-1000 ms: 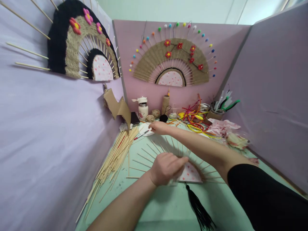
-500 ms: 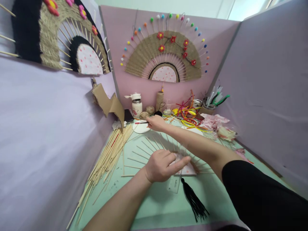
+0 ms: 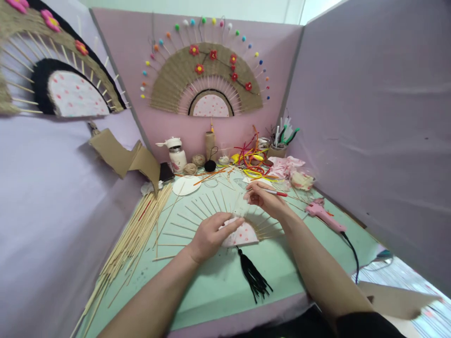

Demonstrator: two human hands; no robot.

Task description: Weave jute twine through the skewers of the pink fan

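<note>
My left hand (image 3: pixel 211 237) lies palm down with fingers stretched out on a half-finished fan. The fan has a white half-round centre with pink dots (image 3: pixel 243 234) and thin sticks (image 3: pixel 181 225) spreading from it. A black tassel (image 3: pixel 252 277) hangs toward me below the centre. My right hand (image 3: pixel 264 199) is above the fan's right side, fingers closed round a red-and-white pen (image 3: pixel 276 192) that points back over the wrist. A clear plastic strip, seemingly a ruler (image 3: pixel 241 206), shows between the hands; whether either hand grips it is unclear.
A bundle of sticks (image 3: pixel 130 239) lies left. A pink glue gun (image 3: pixel 326 218) with black cord lies right. Behind are a white disc (image 3: pixel 186 185), a bottle (image 3: pixel 177 157), twine balls (image 3: pixel 190 169), pipe cleaners (image 3: pixel 255 162) and a tool pot (image 3: pixel 277 150). A finished fan (image 3: pixel 207 70) hangs behind.
My right hand has drawn back from the white disc with the pen and is now over the fan. My left hand stays on the fan. The view has turned right, showing the glue gun.
</note>
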